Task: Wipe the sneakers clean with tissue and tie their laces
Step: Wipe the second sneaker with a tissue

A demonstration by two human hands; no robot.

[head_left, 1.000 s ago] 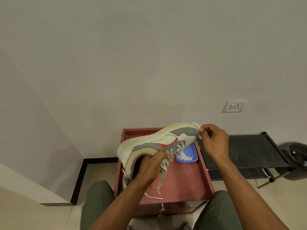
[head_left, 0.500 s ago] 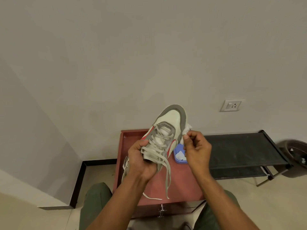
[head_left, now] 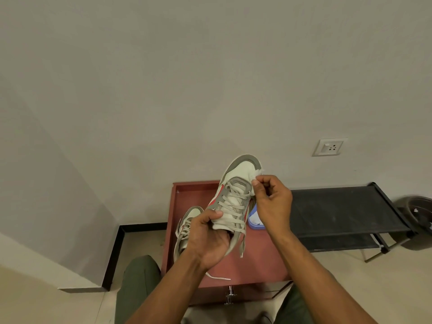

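above the red tray (head_left: pixel 261 263), you have the sneaker (head_left: pixel 236 195) raised with its toe pointing up and away and the laces (head_left: pixel 233 208) facing you. your left hand (head_left: pixel 208 239) grips it at the collar and tongue, fingers curled round the opening, while your right hand (head_left: pixel 272 202) pinches a wad of tissue (head_left: pixel 257 175) against the right side of the toe. it looks light enough for one hand, with a stiff sole and a softer upper, so the collar is probably the best hold: it gives you purchase and leaves the sides free to wipe. the tissue is thin and will likely tear or shed if you drag it hard, so fold it thick and use short strokes. the laces hang loose and untied, soft and floppy, one end trailing toward the tray; take them near the tips when you tie. a second sneaker (head_left: pixel 187 228) lies on the tray just behind your left hand, also unlaced. a blue tub (head_left: pixel 254 222) sits on the tray under your right wrist, a black rack (head_left: pixel 346 209) stands to the right, and a socket (head_left: pixel 330 147) is on the wall.
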